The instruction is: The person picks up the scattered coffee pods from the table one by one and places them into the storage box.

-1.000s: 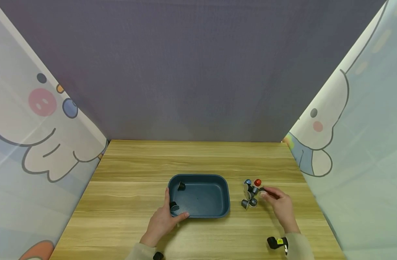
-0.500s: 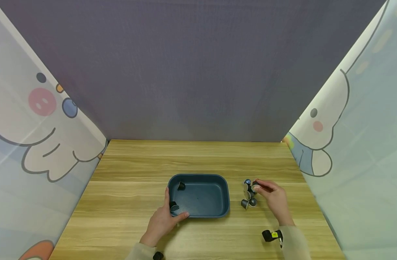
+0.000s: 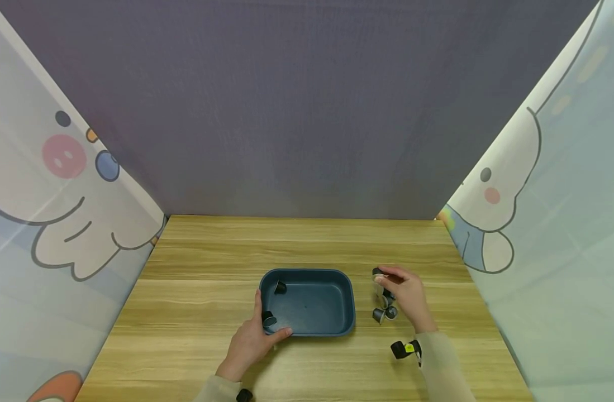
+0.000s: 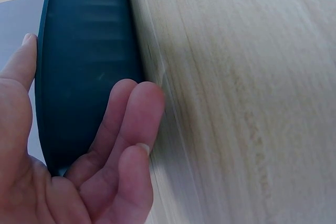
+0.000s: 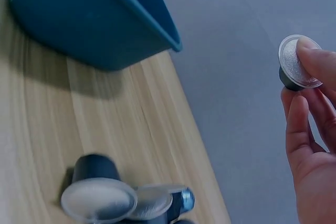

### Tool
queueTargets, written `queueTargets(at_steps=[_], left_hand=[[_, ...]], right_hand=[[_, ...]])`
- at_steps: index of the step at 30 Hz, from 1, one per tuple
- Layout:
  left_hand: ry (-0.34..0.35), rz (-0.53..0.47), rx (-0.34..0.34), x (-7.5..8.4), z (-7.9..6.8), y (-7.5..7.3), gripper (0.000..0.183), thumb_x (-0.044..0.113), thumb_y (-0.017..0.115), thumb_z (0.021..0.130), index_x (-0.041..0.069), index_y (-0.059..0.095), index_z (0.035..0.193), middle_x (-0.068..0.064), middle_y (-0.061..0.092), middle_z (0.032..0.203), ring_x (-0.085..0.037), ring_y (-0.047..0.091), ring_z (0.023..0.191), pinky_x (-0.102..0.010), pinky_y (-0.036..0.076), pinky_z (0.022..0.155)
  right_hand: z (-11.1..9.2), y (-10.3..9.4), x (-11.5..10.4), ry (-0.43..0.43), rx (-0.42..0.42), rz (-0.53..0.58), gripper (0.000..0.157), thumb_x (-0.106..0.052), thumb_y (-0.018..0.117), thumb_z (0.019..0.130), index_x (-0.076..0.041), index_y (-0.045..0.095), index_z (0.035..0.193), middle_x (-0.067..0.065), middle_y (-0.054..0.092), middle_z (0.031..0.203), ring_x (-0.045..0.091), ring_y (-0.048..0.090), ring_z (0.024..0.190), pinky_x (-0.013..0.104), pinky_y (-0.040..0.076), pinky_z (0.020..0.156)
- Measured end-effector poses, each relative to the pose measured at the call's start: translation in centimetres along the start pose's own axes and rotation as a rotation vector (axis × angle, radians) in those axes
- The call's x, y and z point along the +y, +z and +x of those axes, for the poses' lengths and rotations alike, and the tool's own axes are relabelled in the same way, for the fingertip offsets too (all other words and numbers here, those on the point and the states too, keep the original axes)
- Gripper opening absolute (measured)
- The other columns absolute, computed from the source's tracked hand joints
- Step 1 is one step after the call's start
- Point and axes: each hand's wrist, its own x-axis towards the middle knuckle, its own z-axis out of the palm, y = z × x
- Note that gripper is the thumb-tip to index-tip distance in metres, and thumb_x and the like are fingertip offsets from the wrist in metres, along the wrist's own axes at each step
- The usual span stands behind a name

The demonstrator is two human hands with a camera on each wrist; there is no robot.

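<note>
With a finger along its left side and the thumb at its front, my left hand (image 3: 251, 338) holds the near left corner of a dark blue plastic bin (image 3: 312, 307). Two dark coffee capsules (image 3: 280, 287) lie in it, along the left wall. Right of the bin, my right hand (image 3: 407, 290) pinches a dark coffee capsule (image 5: 294, 64) by thumb and fingers, its silver lid facing the right wrist camera. Below that hand a cluster of capsules (image 3: 379, 315) lies on the table, partly covered by it. A blue one (image 5: 187, 200) shows in the right wrist view.
The wooden table (image 3: 211, 245) extends around the bin. A grey panel (image 3: 307, 111) stands behind its far edge. Printed cartoon curtains (image 3: 563, 223) hang on both sides. A small black wrist camera (image 3: 404, 349) sits at the right sleeve.
My right hand has moved left and away from me, carrying the pinched capsule. The red capsule seen earlier in the cluster is out of sight. My left hand and the bin stay put.
</note>
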Motion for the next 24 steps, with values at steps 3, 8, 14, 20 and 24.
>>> queueTargets(at_steps=[3, 8, 14, 20, 24], left_hand=[[-0.007, 0.000, -0.002, 0.0, 0.1, 0.0, 0.129, 0.069, 0.074, 0.075, 0.013, -0.004, 0.161, -0.004, 0.050, 0.060, -0.018, 0.048, 0.051, -0.036, 0.035, 0.048], [-0.003, -0.007, 0.001, 0.0, 0.1, 0.0, 0.129, 0.068, 0.074, 0.075, 0.013, -0.004, 0.161, -0.004, 0.049, 0.059, -0.018, 0.047, 0.050, -0.036, 0.034, 0.047], [-0.002, -0.008, -0.001, 0.0, 0.0, -0.1, 0.129, 0.068, 0.074, 0.076, 0.012, -0.005, 0.161, -0.004, 0.050, 0.059, -0.018, 0.047, 0.050, -0.036, 0.035, 0.048], [-0.008, -0.008, -0.013, 0.2, -0.1, -0.2, 0.129, 0.067, 0.074, 0.076, 0.011, -0.005, 0.161, -0.004, 0.051, 0.060, -0.018, 0.048, 0.051, -0.036, 0.035, 0.048], [-0.004, -0.003, -0.012, 0.3, -0.1, -0.2, 0.129, 0.067, 0.075, 0.076, 0.011, -0.004, 0.160, -0.005, 0.052, 0.062, -0.018, 0.049, 0.052, -0.036, 0.036, 0.048]], right_hand=[[0.5, 0.6, -0.5, -0.033, -0.013, 0.014, 0.034, -0.015, 0.079, 0.087, 0.001, 0.073, 0.116, 0.012, 0.066, 0.115, 0.008, 0.065, 0.088, 0.022, 0.053, 0.075], [1.3, 1.6, -1.2, -0.057, -0.034, 0.056, 0.031, -0.007, 0.078, 0.087, 0.003, 0.073, 0.115, 0.018, 0.065, 0.116, 0.005, 0.065, 0.091, 0.021, 0.052, 0.078], [1.8, 2.8, -4.0, -0.050, -0.103, 0.106, 0.031, -0.001, 0.075, 0.088, 0.008, 0.070, 0.116, 0.023, 0.061, 0.122, 0.009, 0.063, 0.104, 0.022, 0.049, 0.090], [2.5, 4.4, -4.7, -0.086, -0.176, 0.130, 0.034, 0.000, 0.077, 0.086, 0.011, 0.068, 0.117, 0.025, 0.061, 0.122, 0.017, 0.065, 0.106, 0.025, 0.050, 0.089], [3.5, 5.5, -3.5, -0.094, -0.224, 0.185, 0.034, 0.000, 0.076, 0.085, 0.008, 0.068, 0.118, 0.023, 0.061, 0.122, 0.027, 0.066, 0.107, 0.028, 0.051, 0.089]])
